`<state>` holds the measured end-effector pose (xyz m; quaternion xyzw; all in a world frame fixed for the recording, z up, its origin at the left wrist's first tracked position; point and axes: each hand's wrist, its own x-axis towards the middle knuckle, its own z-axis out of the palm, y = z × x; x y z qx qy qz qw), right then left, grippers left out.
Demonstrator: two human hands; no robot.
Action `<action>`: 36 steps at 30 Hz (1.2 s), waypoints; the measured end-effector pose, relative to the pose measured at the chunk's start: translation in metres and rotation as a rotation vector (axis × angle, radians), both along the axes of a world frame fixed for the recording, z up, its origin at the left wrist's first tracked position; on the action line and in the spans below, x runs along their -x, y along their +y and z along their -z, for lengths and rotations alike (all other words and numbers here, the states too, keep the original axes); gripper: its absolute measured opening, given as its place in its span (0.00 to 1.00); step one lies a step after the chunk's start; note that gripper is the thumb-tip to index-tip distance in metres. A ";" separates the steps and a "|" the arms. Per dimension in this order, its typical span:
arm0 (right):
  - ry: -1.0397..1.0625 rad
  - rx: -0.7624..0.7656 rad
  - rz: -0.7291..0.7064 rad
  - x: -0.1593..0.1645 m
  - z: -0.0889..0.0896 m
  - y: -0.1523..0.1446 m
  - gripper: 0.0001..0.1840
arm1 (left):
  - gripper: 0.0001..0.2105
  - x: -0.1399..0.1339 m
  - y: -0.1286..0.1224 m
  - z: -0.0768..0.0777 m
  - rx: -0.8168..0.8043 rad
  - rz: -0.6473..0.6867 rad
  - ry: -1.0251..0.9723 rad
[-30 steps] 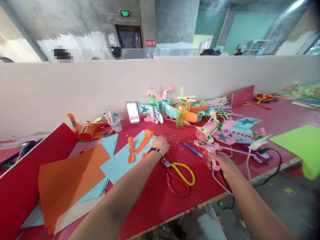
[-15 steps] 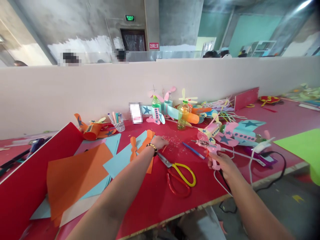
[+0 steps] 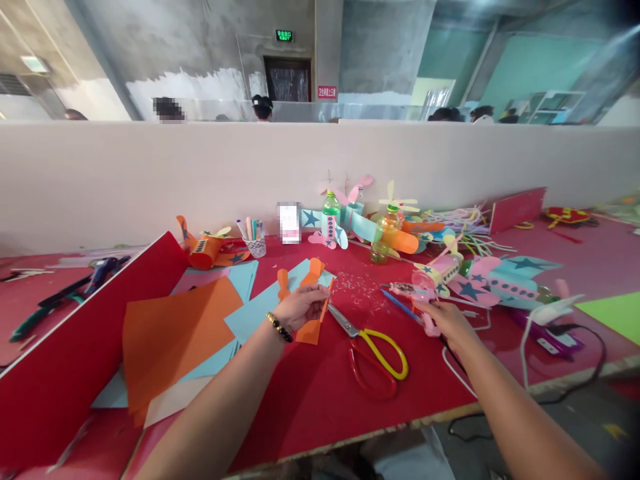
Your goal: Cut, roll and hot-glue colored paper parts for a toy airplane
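Note:
My left hand point(image 3: 304, 308), with a beaded bracelet at the wrist, pinches a narrow orange strip point(image 3: 327, 299) above the table. Below it lie orange propeller-shaped paper cutouts point(image 3: 315, 270) on light blue paper point(image 3: 255, 310). My right hand point(image 3: 447, 321) grips a pink hot glue gun point(image 3: 427, 300), its nozzle pointing left. Under the nozzle a blue pen point(image 3: 400, 305) rests on the red table. Between my hands lie open scissors point(image 3: 367, 340) with one yellow and one red handle.
Bottle-and-paper airplanes point(image 3: 333, 220) stand along the pale partition point(image 3: 225, 173). A pen cup point(image 3: 257, 247) and a phone point(image 3: 289, 223) are nearby. Orange paper sheets point(image 3: 180, 340) lie left beside a red board point(image 3: 100, 353). White cables point(image 3: 525, 340) run at the right.
My left hand has lifted the orange strip off the table and drawn it nearer. The glue gun has shifted slightly in my right hand's grip, and the view has turned a little left.

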<state>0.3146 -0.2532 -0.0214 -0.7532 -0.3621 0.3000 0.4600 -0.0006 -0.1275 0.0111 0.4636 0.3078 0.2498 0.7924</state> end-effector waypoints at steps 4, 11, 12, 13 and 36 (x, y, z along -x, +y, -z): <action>-0.532 0.034 -0.084 0.004 0.002 0.005 0.27 | 0.11 0.012 -0.013 0.007 0.070 0.012 -0.075; -0.898 0.141 -0.199 0.022 0.001 0.000 0.29 | 0.10 0.027 -0.025 -0.001 0.057 0.060 -0.168; -0.925 0.168 -0.201 0.026 0.002 -0.002 0.29 | 0.10 0.030 -0.027 -0.002 0.057 0.059 -0.178; -0.955 0.204 -0.201 0.029 0.002 -0.004 0.29 | 0.10 0.032 -0.029 -0.003 0.059 0.055 -0.187; -1.039 0.594 -0.510 0.041 -0.042 0.097 0.03 | 0.12 0.042 -0.033 0.012 0.041 -0.001 -0.261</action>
